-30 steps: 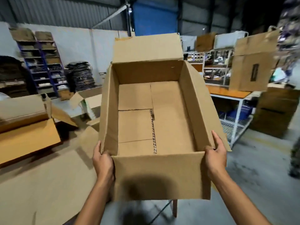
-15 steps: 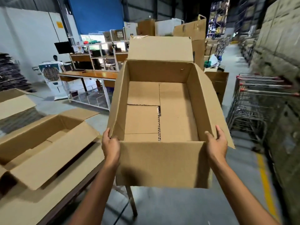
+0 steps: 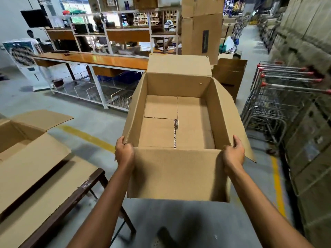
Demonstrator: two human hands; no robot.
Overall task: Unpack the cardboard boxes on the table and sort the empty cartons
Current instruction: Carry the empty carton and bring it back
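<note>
A person's view down at an empty cardboard carton (image 3: 177, 172), held in mid-air with its flaps open and nothing inside. The left hand (image 3: 124, 153) grips its near left corner and the right hand (image 3: 233, 154) its near right corner. The fingers (image 3: 120, 140) of each hand curl over the top edge of a side wall.

To the carton's left stands the counter (image 3: 71, 196) with a second open carton (image 3: 32, 158) on it. To its right are stacked metal trolleys (image 3: 279, 90).

The likely risks:
- Both grips sit at the near end, so the far end may dip or the thin walls may buckle.
- The splayed right flap (image 3: 231, 111) could snag the trolleys if the carton swings that way.
</note>
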